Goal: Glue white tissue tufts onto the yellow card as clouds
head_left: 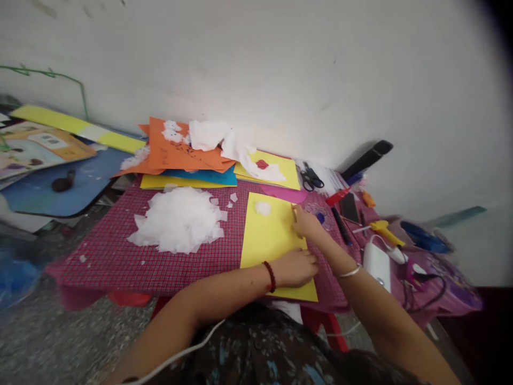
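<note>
A yellow sheet of paper (268, 235) lies in front of me on the tablecloth, with a small white tissue tuft (263, 208) near its top left. My left hand (295, 268), below a dark red bead bracelet, rests on the sheet's lower right part, its fingers lying toward the right edge. At the upper right edge of the same sheet is my right hand (306, 222), fingers bent inward and fingertips low over the paper; what they hold, if anything, is too small to make out. Left of the sheet sits a heap of white tissue squares (180, 219).
Orange sheets (172, 155) and a yellow stack (286, 171) lie along the wall. To the right are scissors (309, 176), a black marker (341, 225), a yellow glue gun (385, 232) and a white power strip (377, 263). A blue table (92, 179) stands at left.
</note>
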`<state>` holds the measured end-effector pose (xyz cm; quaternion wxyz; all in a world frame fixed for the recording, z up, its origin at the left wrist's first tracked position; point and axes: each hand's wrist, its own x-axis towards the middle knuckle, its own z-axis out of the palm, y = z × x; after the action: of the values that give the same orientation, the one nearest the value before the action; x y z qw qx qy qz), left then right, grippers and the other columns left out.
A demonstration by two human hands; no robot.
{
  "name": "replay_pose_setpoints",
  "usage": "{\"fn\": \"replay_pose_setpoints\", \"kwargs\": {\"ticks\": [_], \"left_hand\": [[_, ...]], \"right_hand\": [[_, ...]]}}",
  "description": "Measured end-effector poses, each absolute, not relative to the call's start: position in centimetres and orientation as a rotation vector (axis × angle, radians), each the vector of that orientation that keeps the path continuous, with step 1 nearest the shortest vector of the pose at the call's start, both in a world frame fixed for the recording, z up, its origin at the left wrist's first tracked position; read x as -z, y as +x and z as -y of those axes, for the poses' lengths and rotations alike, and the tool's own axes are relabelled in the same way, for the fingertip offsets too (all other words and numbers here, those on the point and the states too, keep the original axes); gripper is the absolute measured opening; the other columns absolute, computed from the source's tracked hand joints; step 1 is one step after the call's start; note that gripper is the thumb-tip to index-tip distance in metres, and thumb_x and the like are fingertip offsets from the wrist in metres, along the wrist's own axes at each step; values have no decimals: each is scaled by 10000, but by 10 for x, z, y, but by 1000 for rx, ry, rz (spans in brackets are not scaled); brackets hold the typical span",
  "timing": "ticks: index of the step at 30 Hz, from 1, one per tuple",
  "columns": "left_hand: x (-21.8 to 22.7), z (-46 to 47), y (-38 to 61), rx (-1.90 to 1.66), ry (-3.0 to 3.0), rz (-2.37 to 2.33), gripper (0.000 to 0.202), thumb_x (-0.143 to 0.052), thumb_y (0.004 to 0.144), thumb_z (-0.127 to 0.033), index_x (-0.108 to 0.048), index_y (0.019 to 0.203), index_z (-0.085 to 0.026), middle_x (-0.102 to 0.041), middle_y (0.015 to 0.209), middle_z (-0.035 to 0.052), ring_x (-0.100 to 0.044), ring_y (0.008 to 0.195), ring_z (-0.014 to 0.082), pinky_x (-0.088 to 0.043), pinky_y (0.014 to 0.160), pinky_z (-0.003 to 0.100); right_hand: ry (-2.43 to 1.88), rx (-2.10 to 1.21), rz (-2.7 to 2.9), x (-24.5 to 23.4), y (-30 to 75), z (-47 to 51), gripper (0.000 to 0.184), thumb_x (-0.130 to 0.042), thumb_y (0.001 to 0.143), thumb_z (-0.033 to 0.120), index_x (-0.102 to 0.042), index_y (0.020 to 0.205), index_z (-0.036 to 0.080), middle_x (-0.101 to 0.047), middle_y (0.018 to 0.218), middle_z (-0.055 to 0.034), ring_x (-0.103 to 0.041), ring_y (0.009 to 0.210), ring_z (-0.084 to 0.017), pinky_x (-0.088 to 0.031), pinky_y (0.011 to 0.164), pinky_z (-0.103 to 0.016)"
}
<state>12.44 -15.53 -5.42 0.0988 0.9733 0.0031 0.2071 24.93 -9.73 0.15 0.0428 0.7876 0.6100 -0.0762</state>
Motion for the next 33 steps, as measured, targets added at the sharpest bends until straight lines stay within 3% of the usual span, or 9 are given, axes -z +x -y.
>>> {"fn": "replay_pose_setpoints", "kwargs": {"ticks": [4,7,10,13,15,18,21,29,33], "left_hand": [[53,155,123,-591,2867,-6,164,-518,936,-241,-626,852,-151,-630,923,92,-592,866,204,-456,727,356],[49,158,122,-550,2861,-52,170,-511,939,-262,-623,856,-165,-634,948,98,-592,893,216,-468,737,369],[32,155,115,-482,2826,-19,167,-514,944,-283,-632,900,-174,-656,952,82,-598,897,205,-477,793,353],[-4,133,92,-487,2808,-31,217,-472,974,-292,-641,977,-156,-679,983,76,-598,909,188,-466,866,320],[-31,106,65,-495,2841,-210,216,-471,975,-271,-642,1019,-147,-688,1022,81,-600,959,198,-454,884,325],[-56,59,17,-374,2873,-703,169,-496,950,-197,-654,981,-146,-685,982,80,-609,946,202,-449,852,323],[-55,21,-21,-221,2865,-1099,179,-489,933,-163,-661,893,-134,-664,936,90,-606,924,221,-450,820,339],[-10,-11,-41,-153,2911,-1239,159,-557,826,-110,-675,926,-146,-626,999,112,-560,976,261,-426,840,387],[-5,-22,-35,-227,2817,-1300,137,-552,819,-127,-677,770,-155,-614,895,100,-557,896,248,-422,791,376]], "right_hand": [[2407,248,-1977,7,267,107,626,-453,804,110,-400,1427,92,-708,893,-147,-688,779,-265,-453,683,-327],[2614,564,-2162,14,284,117,478,-463,808,185,-535,1279,143,-625,691,-26,-590,539,-185,-411,532,-284],[2853,1541,-2199,16,299,123,269,-514,837,328,-611,1054,203,-540,593,36,-476,417,-134,-371,436,-265],[2623,2559,-2026,17,311,125,225,-595,812,416,-644,954,248,-636,710,-2,-573,535,-140,-467,523,-280],[2476,2893,-1894,21,316,125,223,-648,774,395,-661,963,277,-684,805,-10,-596,574,-133,-496,562,-287],[2425,3088,-1770,32,317,126,276,-725,712,316,-672,981,294,-707,848,5,-583,555,-101,-502,561,-265],[2392,3105,-1737,39,313,127,272,-754,709,322,-679,967,279,-717,831,2,-602,552,-97,-512,561,-257],[2334,3199,-1576,36,306,129,280,-794,699,331,-691,944,244,-720,784,-7,-622,545,-94,-525,543,-228],[2317,3240,-1535,36,306,129,265,-788,703,317,-697,940,242,-704,751,1,-619,551,-90,-523,541,-215]]}}
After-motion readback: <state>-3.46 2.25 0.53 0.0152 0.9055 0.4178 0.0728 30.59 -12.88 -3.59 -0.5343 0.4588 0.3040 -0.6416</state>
